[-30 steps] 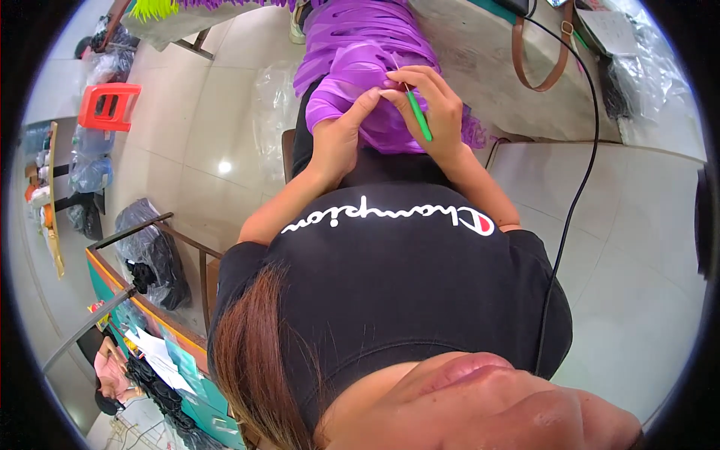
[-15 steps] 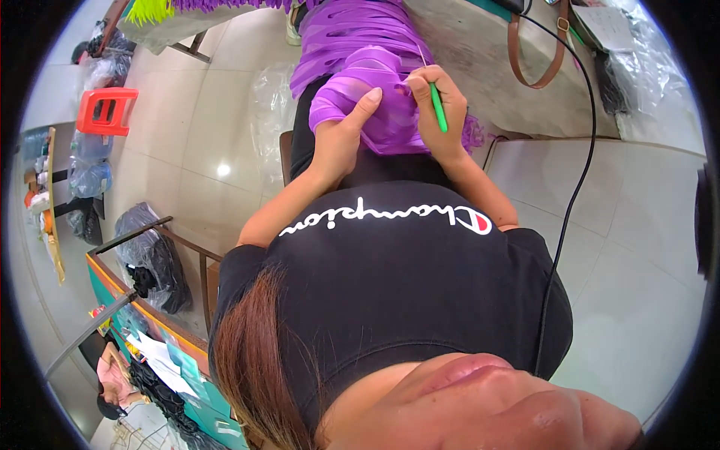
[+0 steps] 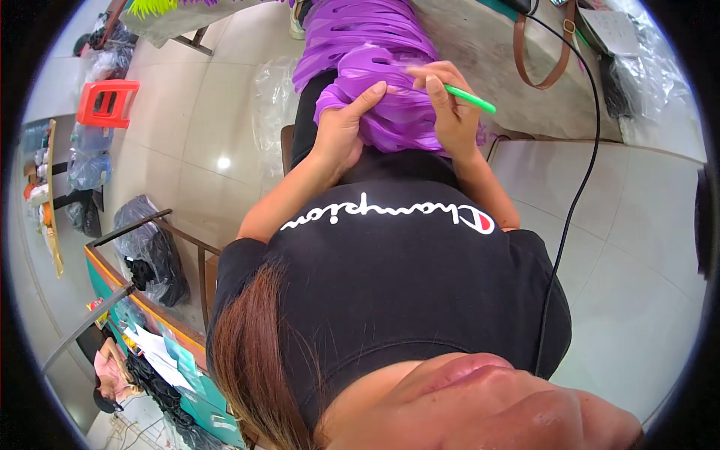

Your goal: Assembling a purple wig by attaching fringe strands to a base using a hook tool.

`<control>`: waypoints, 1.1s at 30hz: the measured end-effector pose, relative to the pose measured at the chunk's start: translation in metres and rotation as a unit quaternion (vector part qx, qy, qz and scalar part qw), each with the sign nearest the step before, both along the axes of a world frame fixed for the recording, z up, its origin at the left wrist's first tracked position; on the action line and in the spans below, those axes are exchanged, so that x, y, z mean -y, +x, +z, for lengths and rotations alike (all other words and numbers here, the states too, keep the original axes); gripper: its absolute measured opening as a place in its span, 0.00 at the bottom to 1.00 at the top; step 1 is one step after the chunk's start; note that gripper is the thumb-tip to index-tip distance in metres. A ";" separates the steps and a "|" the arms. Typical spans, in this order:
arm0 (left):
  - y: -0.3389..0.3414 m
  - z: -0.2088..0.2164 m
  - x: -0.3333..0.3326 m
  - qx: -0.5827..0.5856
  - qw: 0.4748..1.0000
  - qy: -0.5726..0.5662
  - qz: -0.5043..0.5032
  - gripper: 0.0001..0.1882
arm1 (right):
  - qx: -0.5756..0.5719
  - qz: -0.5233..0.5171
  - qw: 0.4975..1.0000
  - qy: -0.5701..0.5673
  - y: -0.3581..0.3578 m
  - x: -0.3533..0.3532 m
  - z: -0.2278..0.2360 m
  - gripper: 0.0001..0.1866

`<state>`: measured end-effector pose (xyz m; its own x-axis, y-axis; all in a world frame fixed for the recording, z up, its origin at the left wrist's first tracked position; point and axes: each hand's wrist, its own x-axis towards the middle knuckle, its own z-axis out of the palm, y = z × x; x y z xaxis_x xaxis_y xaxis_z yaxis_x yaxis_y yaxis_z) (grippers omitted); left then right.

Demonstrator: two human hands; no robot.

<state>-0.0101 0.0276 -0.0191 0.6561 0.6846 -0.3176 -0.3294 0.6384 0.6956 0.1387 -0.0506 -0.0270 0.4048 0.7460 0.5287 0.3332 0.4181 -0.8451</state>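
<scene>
Over my lap lies a bundle of glossy purple fabric [image 3: 397, 120], cut or gathered into many narrow strips that run on toward the top of the view. My left hand [image 3: 341, 135] grips the bundle's left side, thumb pressed on top and the other fingers hidden beneath. In my right hand [image 3: 454, 116] is a slim tool with a green handle [image 3: 471, 98], its handle pointing right and slightly toward me. The tool's working end is blurred against the purple strips near my fingertips, so its exact kind cannot be made out.
A grey-covered table [image 3: 480, 45] stands at the far right, with a brown strap [image 3: 551, 71] hanging over it. A black cable [image 3: 589, 165] runs down my right side. To the left are a red stool [image 3: 109, 103], clear plastic sheeting [image 3: 274, 105] and a green-sided desk [image 3: 187, 367]; another person sits beyond.
My right hand has turned, swinging the green handle from nearly upright to slanting out to the right. The purple strips lie more spread out beneath it. My left hand keeps its hold.
</scene>
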 end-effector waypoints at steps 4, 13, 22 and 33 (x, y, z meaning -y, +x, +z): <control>0.000 -0.003 0.001 -0.004 0.999 -0.031 0.016 0.12 | -0.048 0.031 0.998 -0.016 -0.006 -0.001 -0.015 0.08; -0.001 -0.005 -0.001 -0.002 1.000 -0.024 0.019 0.08 | 0.080 0.041 0.996 0.010 -0.001 -0.003 -0.015 0.03; 0.003 -0.001 0.005 -0.023 0.995 0.047 0.088 0.07 | 0.244 -0.052 0.968 0.009 -0.003 -0.005 -0.006 0.03; 0.002 -0.005 0.001 -0.010 0.993 0.098 0.060 0.11 | -0.104 0.043 0.992 -0.064 0.019 -0.008 0.000 0.04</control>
<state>-0.0078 0.0270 -0.0237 0.5602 0.8077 -0.1839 -0.3796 0.4476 0.8097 0.1582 -0.0428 -0.0271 0.4278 0.8379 0.3390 0.1138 0.3222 -0.9398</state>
